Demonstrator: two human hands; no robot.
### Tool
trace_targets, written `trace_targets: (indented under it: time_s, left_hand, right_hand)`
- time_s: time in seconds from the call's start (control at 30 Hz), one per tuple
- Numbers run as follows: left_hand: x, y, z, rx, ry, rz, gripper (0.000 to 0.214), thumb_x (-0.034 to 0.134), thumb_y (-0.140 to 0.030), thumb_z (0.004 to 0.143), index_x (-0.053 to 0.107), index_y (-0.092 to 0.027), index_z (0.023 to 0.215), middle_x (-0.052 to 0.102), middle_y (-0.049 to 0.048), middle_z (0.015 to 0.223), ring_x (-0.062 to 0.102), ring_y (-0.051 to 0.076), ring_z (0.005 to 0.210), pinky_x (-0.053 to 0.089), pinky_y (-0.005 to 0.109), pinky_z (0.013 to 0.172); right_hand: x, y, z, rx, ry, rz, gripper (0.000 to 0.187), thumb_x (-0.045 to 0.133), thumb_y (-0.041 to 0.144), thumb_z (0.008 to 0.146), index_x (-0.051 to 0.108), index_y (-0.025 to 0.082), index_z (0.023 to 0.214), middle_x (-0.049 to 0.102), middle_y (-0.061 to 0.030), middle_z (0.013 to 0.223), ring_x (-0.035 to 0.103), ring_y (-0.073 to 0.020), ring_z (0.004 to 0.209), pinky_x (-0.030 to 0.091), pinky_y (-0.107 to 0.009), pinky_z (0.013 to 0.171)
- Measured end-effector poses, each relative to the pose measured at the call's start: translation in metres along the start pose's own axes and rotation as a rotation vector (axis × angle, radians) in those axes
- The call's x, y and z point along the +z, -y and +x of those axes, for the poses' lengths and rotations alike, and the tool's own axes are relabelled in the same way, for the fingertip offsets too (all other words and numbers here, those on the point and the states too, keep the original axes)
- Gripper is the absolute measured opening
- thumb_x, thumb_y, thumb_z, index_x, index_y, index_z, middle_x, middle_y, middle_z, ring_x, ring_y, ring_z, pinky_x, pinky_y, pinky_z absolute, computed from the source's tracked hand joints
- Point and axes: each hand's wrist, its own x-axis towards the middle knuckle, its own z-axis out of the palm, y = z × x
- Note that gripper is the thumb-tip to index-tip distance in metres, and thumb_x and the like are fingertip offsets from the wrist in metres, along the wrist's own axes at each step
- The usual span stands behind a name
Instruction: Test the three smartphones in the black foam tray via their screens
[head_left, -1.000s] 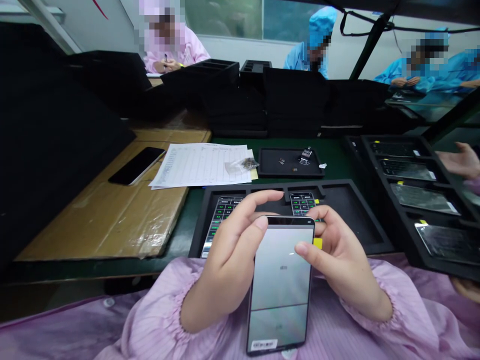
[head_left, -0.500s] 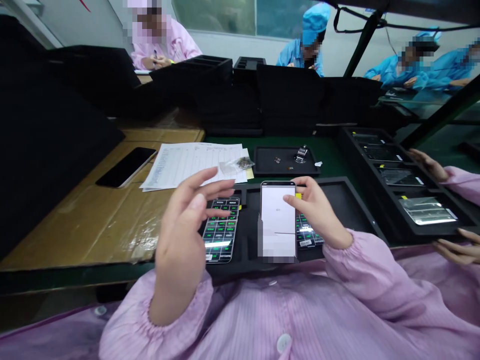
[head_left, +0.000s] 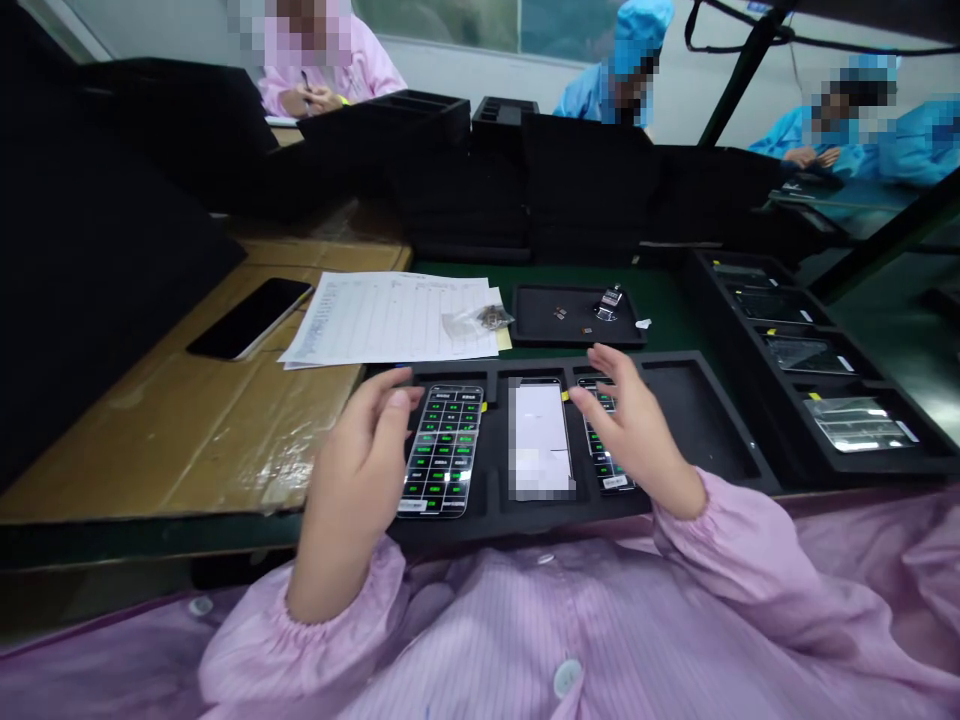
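Observation:
A black foam tray (head_left: 491, 400) lies before me with several slots. Its middle slot holds a phone with a white screen (head_left: 541, 430), apart from both hands. My left hand (head_left: 360, 455) is open beside the left phone (head_left: 444, 450), whose screen shows a grid of green labels; its fingertips reach that phone's left edge, and I cannot tell whether they touch. My right hand (head_left: 637, 430) is open, thumb and fingers apart, over the right phone (head_left: 606, 445), which shows a similar grid and is partly hidden by the hand. Neither hand holds anything.
Printed sheets (head_left: 390, 320) lie behind, with a small plastic bag (head_left: 476, 321) on them. A dark phone (head_left: 247, 318) rests on the cardboard (head_left: 187, 430). A small black tray (head_left: 525, 315) holds tiny parts. Another foam tray (head_left: 787, 400) stands right. Co-workers sit across.
My right hand has let go of the white-screen phone, which now lies in the middle slot. My left hand has lowered slightly and moved left. The neighbour's hands at the right have left view.

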Motion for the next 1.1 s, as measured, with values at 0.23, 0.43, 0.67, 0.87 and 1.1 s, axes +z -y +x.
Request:
trace_targets:
  time_s: [0.23, 0.43, 0.67, 0.87, 1.1]
  left_hand:
    - [0.013, 0.012, 0.008, -0.096, 0.179, 0.528, 0.062, 0.026, -0.044, 0.096, 0.051, -0.008, 0.14, 0.065, 0.0226, 0.127, 0.061, 0.042, 0.119, 0.047, 0.058, 0.098]
    - [0.022, 0.017, 0.007, -0.105, 0.212, 0.588, 0.064, 0.027, -0.039, 0.094, 0.045, -0.004, 0.144, 0.066, 0.0245, 0.123, 0.059, 0.042, 0.121, 0.046, 0.057, 0.1]
    - [0.024, 0.027, 0.0, -0.008, 0.139, 0.659, 0.065, 0.031, -0.04, 0.093, 0.049, -0.001, 0.142, 0.069, 0.0242, 0.11, 0.054, 0.043, 0.124, 0.043, 0.059, 0.102]
    - [0.011, 0.047, -0.007, -0.047, 0.12, 0.389, 0.065, 0.033, -0.046, 0.093, 0.049, -0.009, 0.143, 0.07, 0.0162, 0.12, 0.051, 0.035, 0.13, 0.037, 0.052, 0.112]
    - [0.014, 0.055, -0.028, -0.103, 0.059, 0.276, 0.06, 0.036, -0.04, 0.093, 0.045, -0.012, 0.146, 0.068, 0.0135, 0.128, 0.049, 0.031, 0.136, 0.033, 0.052, 0.117]
  right_hand:
    - [-0.005, -0.004, -0.039, -0.166, 0.171, -0.21, 0.039, 0.044, 0.024, 0.1, 0.046, 0.019, 0.139, 0.061, -0.0148, 0.136, 0.051, -0.0305, 0.134, 0.044, -0.057, 0.111]
    - [0.005, -0.009, -0.044, -0.306, 0.26, -0.368, 0.041, 0.038, 0.016, 0.097, 0.047, 0.017, 0.138, 0.062, -0.0144, 0.136, 0.043, -0.0325, 0.141, 0.024, -0.068, 0.119]
    - [-0.018, -0.032, -0.062, -0.224, -0.056, -0.259, 0.04, 0.042, 0.019, 0.101, 0.044, 0.024, 0.141, 0.065, -0.0108, 0.129, 0.049, -0.0285, 0.137, 0.03, -0.063, 0.118]
    - [-0.024, -0.042, -0.074, -0.101, -0.051, -0.192, 0.038, 0.043, 0.023, 0.103, 0.046, 0.023, 0.14, 0.066, -0.0115, 0.129, 0.046, -0.0296, 0.138, 0.036, -0.063, 0.115]
    - [-0.024, -0.042, -0.076, -0.185, -0.032, -0.235, 0.039, 0.044, 0.02, 0.101, 0.048, 0.024, 0.139, 0.066, -0.0106, 0.128, 0.047, -0.03, 0.138, 0.038, -0.061, 0.113]
